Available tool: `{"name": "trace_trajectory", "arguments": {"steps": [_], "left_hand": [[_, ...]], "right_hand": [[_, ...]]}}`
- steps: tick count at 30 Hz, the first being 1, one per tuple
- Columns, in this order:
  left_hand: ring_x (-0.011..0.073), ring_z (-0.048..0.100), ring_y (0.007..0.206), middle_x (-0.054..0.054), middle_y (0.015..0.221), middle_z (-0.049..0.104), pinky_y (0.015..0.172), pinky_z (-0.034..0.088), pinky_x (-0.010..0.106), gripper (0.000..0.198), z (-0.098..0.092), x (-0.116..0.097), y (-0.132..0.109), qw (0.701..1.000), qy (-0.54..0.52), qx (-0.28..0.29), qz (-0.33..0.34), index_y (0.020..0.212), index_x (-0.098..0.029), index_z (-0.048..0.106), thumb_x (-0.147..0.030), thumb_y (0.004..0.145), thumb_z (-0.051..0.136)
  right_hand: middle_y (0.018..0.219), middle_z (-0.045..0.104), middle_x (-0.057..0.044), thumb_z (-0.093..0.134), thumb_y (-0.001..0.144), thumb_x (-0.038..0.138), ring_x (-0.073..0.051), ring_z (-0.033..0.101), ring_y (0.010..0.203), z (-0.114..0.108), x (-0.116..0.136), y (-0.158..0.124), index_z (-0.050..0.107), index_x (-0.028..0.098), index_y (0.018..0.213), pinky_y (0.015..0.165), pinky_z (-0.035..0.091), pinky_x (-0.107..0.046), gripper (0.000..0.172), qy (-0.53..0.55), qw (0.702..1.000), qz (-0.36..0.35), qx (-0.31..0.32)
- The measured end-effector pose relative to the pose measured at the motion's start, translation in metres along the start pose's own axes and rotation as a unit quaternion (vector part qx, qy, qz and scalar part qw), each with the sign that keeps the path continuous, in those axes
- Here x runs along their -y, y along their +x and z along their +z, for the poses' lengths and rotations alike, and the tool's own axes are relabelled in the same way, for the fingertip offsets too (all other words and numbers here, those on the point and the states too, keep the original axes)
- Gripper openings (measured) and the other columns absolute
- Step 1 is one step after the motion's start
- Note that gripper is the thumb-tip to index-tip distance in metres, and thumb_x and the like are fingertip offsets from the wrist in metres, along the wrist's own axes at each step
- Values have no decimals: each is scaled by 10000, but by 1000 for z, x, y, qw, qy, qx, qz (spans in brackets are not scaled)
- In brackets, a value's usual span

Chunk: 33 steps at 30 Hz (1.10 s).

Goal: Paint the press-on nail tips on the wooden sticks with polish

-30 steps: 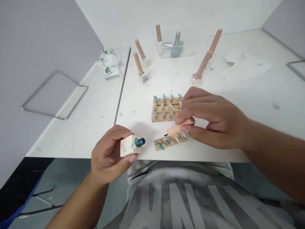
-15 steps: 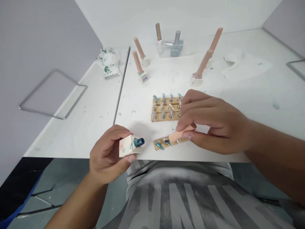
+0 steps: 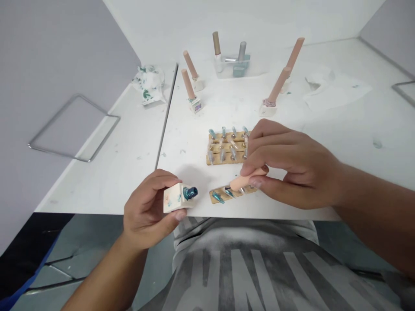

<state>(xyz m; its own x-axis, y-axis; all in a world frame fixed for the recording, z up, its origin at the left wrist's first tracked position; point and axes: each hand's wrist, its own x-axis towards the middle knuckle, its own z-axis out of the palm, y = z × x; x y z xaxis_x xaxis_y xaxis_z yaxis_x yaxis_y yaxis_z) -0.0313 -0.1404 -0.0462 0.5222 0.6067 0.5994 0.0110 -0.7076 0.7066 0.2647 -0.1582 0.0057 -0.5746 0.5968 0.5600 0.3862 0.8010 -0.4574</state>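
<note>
Fingers of our left hand [image 3: 142, 211] clamp the uncapped bottle [image 3: 172, 200] at left, neck [image 3: 192, 192] tilted right; tipping further could spill it. Those of our right hand [image 3: 288, 168] pinch the brush cap [image 3: 248, 178] over the near wooden strip [image 3: 221, 191]; its bristles [image 3: 227, 188] seem to touch the second nail tip [image 3: 230, 194], which a slip could smear.

No text legible with certainty. White bottle [image 3: 172, 199] in left hand [image 3: 145, 214]: faint print on its face, too small to read. Shirt [image 3: 241, 276]: large pale block characters, word not made out. Standing bottle [image 3: 195, 105], peach cap: purple mark, unreadable.
</note>
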Motion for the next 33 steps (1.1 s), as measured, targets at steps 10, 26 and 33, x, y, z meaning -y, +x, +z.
{"name": "trace_trajectory", "arguments": {"steps": [10,26,33], "left_hand": [[184,579,815,76,905,635,638,476,304,444,0,0,1,1000,3,-3,-4,1207,-140,641,-152,771,726],[195,580,805,79,902,642,627,480,323,439,0,0,1,1000,12,-6,-12,1214,-169,645,-186,782,723],[192,574,816,76,902,637,639,484,314,444,-1,0,-1,1000,21,-1,-17,1222,-181,632,-194,788,720]], "right_hand": [[641,511,50,507,871,99,-111,458,645,-4,1,0,524,204,812,734,436,-317,122,8,1000,-5,13],[615,482,59,511,848,78,-103,420,604,-4,1,1,516,204,790,755,439,-329,139,26,1000,-12,9],[593,450,72,480,860,83,-90,373,565,-3,3,0,503,211,786,765,456,-329,150,53,998,-7,39]]}}
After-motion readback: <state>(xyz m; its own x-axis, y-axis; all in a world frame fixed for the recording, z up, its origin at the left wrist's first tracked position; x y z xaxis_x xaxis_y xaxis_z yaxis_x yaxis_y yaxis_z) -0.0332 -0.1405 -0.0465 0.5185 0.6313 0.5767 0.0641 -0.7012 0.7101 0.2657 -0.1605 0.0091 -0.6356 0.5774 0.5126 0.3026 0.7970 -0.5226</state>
